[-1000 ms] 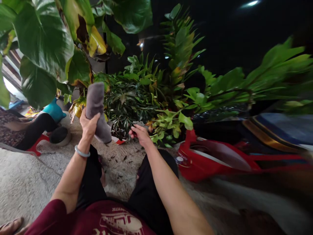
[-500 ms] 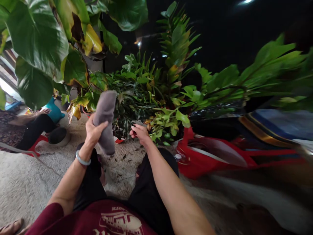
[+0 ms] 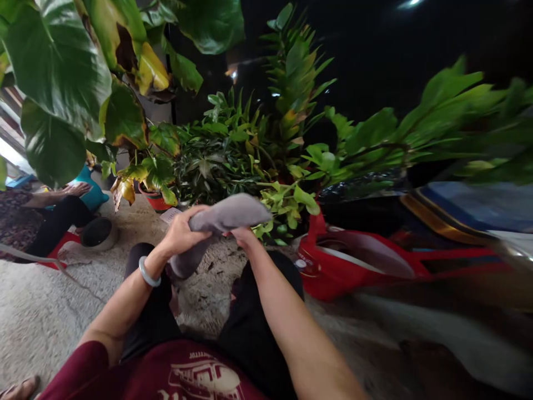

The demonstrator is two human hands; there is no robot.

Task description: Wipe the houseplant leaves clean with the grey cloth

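Observation:
My left hand [image 3: 185, 230], with a pale bangle at the wrist, is closed around a grey soft stuffed plush piece [image 3: 241, 212]. The plush has a bent shape: one rounded end points right, while another part [image 3: 189, 261] hangs below my hand. My right hand [image 3: 245, 238] is just under the right-hand end of the plush, close to or against it. Its fingers look curled, but the plush covers most of them, and whatever they hold is hidden.
Leafy potted plants [image 3: 225, 133] stand close in front. To the right, a red bag [image 3: 328, 278] rests by a blue-topped pile [image 3: 466, 208]. At left, another person [image 3: 62, 197] sits near a dark round pot [image 3: 99, 233]. A printed card [image 3: 170, 215] lies by a red flowerpot [image 3: 155, 199].
The plush has turned from upright to nearly level, its end now pointing right over my right hand. My left hand moved right. The small greyish thing at my right fingers is now hidden.

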